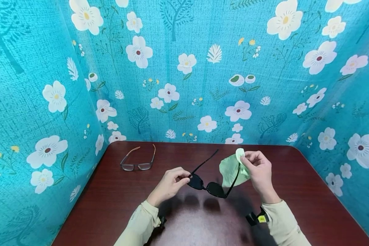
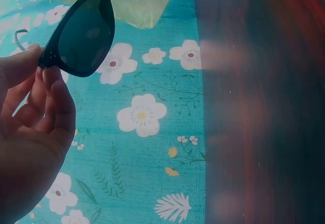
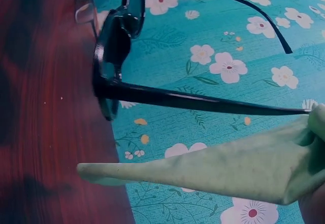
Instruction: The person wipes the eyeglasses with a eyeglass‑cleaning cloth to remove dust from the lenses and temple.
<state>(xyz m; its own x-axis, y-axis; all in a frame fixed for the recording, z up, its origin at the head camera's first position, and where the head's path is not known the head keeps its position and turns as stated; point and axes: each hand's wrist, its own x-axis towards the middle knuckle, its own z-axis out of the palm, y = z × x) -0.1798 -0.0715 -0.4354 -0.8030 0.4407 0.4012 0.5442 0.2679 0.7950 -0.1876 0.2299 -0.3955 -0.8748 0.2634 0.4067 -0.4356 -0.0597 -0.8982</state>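
Note:
Black sunglasses (image 1: 215, 189) with dark lenses are held above the table, both temples unfolded. My left hand (image 1: 169, 184) pinches the frame's left corner by the hinge between thumb and fingers, seen closely in the left wrist view around the dark lens (image 2: 87, 35). With my right hand (image 1: 259, 171) I pinch a pale green cloth (image 1: 229, 170) around the tip of the other temple (image 3: 203, 103). The rest of the cloth hangs beside that temple; in the right wrist view only a small part of the right hand shows.
A pair of clear-lens eyeglasses (image 1: 136, 167) lies unfolded at the table's back left. The dark red-brown table (image 1: 110, 212) meets a blue flowered curtain (image 1: 184, 78) at the back and sides.

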